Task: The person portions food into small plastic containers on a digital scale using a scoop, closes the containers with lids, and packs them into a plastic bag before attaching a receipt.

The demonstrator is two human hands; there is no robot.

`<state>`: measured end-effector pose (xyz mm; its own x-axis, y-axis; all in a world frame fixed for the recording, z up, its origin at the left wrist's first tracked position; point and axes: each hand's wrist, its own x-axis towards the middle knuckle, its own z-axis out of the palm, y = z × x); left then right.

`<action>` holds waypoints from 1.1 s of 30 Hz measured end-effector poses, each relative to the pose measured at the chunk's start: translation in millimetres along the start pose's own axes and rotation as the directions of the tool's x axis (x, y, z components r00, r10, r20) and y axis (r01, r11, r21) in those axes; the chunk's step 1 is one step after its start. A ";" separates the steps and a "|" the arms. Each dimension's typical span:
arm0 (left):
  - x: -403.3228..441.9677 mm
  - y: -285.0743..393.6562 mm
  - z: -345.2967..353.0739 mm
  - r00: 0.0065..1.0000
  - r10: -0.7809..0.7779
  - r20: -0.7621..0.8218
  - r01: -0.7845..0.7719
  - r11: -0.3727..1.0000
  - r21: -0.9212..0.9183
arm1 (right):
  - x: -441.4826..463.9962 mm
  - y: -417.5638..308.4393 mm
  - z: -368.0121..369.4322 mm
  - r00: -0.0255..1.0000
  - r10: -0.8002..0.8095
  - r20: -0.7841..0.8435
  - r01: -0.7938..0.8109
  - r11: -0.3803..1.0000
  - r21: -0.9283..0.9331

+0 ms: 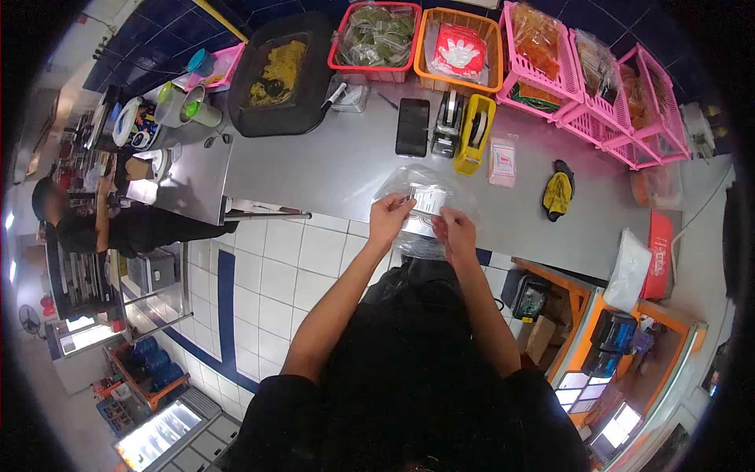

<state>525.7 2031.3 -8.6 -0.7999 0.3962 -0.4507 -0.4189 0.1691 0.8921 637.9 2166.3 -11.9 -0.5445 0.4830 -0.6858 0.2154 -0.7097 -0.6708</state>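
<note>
In front of me at the counter's near edge is a clear plastic bag (pixel 425 175). A white printed slip (pixel 429 198) lies over it, and a shiny silvery surface (pixel 419 226) shows just below the slip. My left hand (pixel 390 215) is closed, with thumb and fingers pinching the slip's left edge. At the lower right side of the slip, my right hand (pixel 458 231) is also closed in a pinch; whether it grips the slip or the bag film is hard to make out. Beyond the bag lie a black phone (pixel 412 127), a black tape dispenser (pixel 447 124) and a yellow tape dispenser (pixel 475 135).
A pink-and-white packet (pixel 502 161) and a yellow-black glove-like item (pixel 558 193) lie rightward on the steel counter (pixel 314 177). Along the back stand a black tray (pixel 244 110), a red basket (pixel 373 72), an orange basket (pixel 460 82) and pink baskets (pixel 605 126). Another person (pixel 118 224) stands left.
</note>
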 end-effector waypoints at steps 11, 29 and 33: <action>3.3 -1.1 3.3 0.999 0.041 -0.030 -0.041 0.999 -0.009 | -16.1 -20.1 -0.4 0.997 0.070 0.040 -0.073 0.996 0.059; 0.5 8.8 -4.4 1.000 0.001 -0.001 -0.001 0.999 -0.047 | 6.7 -11.8 -12.5 0.972 -0.031 0.234 0.108 0.940 -0.325; 2.9 7.5 -5.1 1.000 -0.026 0.009 0.026 0.999 -0.026 | 7.6 -13.7 -17.2 0.968 0.004 0.252 0.043 0.983 -0.180</action>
<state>518.1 2029.2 -3.4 -0.7849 0.3994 -0.4736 -0.4508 0.1561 0.8788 644.7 2188.6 -12.8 -0.7303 0.3351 -0.5952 0.3342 -0.5847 -0.7392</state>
